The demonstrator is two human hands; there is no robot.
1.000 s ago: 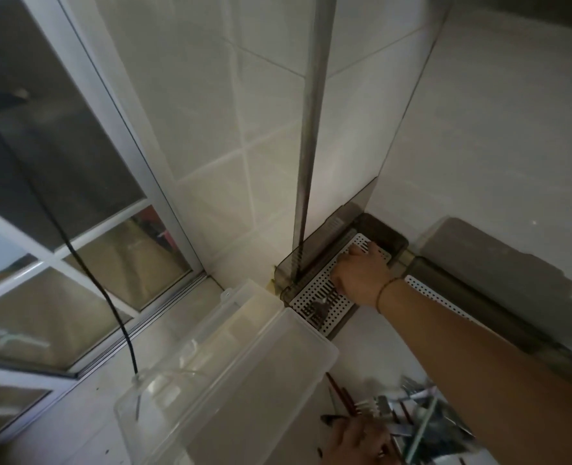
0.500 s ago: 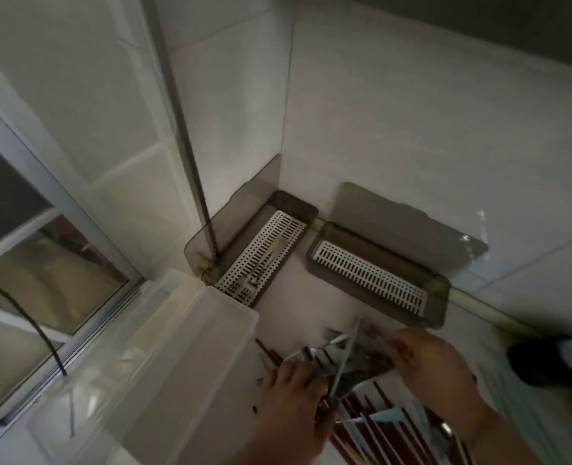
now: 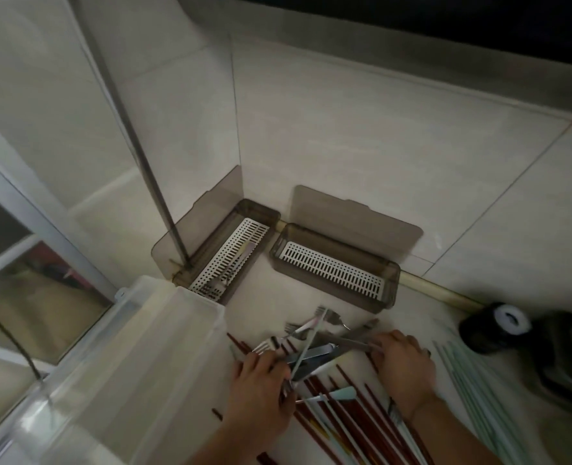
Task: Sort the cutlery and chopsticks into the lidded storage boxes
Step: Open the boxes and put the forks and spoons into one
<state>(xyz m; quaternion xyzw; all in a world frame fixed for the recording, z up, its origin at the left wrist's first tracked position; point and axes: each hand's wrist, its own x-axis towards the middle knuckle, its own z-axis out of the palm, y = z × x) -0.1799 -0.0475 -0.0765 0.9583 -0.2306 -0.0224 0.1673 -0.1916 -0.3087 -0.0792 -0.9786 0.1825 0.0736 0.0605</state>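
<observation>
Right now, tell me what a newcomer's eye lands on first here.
Both hands, left and right, work a tangled pile of forks and dark red chopsticks at bottom centre. Behind it, two smoky lidded boxes stand open in the tiled corner: the left box holds cutlery, the right box looks empty.

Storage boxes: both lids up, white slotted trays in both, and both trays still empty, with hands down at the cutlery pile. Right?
Not quite. In the head view the left storage box already has cutlery lying on its tray; only the right storage box has a bare tray. Both lids are up, and the left hand and right hand are at the cutlery pile.
</observation>
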